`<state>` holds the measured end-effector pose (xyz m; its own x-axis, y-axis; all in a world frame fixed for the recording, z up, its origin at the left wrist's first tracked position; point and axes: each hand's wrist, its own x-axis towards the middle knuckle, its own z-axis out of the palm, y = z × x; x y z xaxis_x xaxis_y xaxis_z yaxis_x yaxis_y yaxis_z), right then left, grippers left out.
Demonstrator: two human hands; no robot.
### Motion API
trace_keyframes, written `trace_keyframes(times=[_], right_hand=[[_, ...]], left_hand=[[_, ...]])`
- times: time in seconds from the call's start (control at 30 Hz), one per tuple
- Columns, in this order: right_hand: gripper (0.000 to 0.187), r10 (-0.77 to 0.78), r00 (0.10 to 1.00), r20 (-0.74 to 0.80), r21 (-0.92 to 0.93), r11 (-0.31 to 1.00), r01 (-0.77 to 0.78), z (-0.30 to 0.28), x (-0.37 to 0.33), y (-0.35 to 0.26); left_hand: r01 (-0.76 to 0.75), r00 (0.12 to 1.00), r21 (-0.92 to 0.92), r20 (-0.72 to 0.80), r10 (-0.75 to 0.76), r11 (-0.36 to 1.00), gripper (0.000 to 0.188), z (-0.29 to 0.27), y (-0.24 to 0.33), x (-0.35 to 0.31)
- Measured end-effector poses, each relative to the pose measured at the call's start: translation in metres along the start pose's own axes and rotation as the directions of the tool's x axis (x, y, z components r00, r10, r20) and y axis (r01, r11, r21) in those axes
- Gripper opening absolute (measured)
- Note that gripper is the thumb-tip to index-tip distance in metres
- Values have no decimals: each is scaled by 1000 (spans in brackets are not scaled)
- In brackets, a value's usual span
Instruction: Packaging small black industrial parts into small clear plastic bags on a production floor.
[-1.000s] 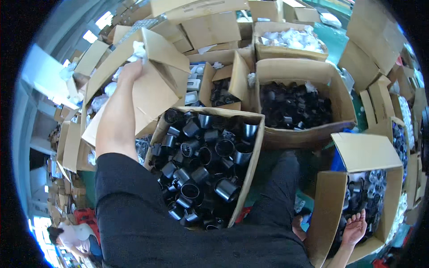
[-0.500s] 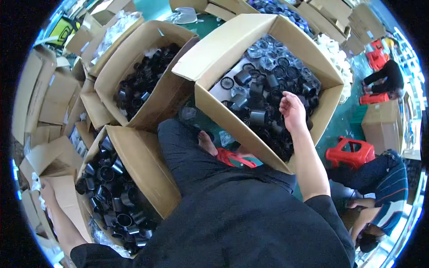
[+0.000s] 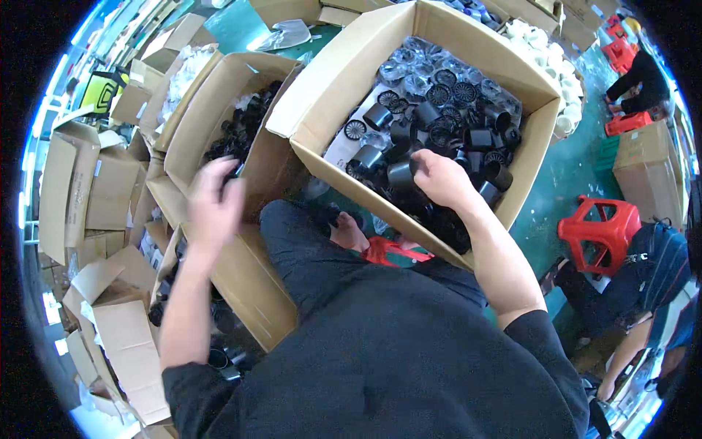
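My right hand (image 3: 441,180) is over the large cardboard box in front of me, its fingers closed at the rim of a black plastic cup (image 3: 401,175). Around that cup lie more black cups and round, slotted black discs (image 3: 464,92). Clear plastic pieces (image 3: 417,69) fill the far part of the box. My left hand (image 3: 217,196) is raised beside the box of small black parts (image 3: 245,124) at the left, smeared by motion. Whether it holds anything cannot be made out. Below my left forearm, a third box with black cups (image 3: 227,358) is partly hidden.
The large box's near wall (image 3: 380,207) rises before my knees. Flattened and opened cartons (image 3: 128,351) crowd the left. To the right are a red stool (image 3: 599,230) and a seated co-worker (image 3: 658,278). Another person (image 3: 643,84) bends farther off. White parts (image 3: 545,69) are piled behind the box.
My left hand has come up and right from the cartons at far left to the small-parts box. The right hand has moved left onto a black cup. The view has shifted slightly.
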<state>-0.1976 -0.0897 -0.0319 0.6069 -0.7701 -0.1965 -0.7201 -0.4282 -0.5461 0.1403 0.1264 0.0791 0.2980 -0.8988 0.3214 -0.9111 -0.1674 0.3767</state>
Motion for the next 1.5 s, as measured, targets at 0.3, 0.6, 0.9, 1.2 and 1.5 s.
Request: trace_keyframes(times=[0.3,0.6,0.9,1.2,1.5], right_hand=[[27,37,986,-162,418,908,35,-3,9,12],[23,27,969,-244,49,999,-16,0,5,26],[24,-32,994,-100,-243,970,7,-64,-45,27],[25,-60,943,328,-512,827,231,-33,-86,11],[18,-133,964,231,-575,781,246,-3,-62,9]], left_hand=[[-182,843,-158,483,237,971,60,178,139,66],[-65,783,6,620,47,998,45,185,152,65],[237,954,-518,282,-97,822,38,165,135,67],[462,884,-877,444,-146,133,27,185,123,67],[515,841,-787,541,23,-339,31,156,138,66]])
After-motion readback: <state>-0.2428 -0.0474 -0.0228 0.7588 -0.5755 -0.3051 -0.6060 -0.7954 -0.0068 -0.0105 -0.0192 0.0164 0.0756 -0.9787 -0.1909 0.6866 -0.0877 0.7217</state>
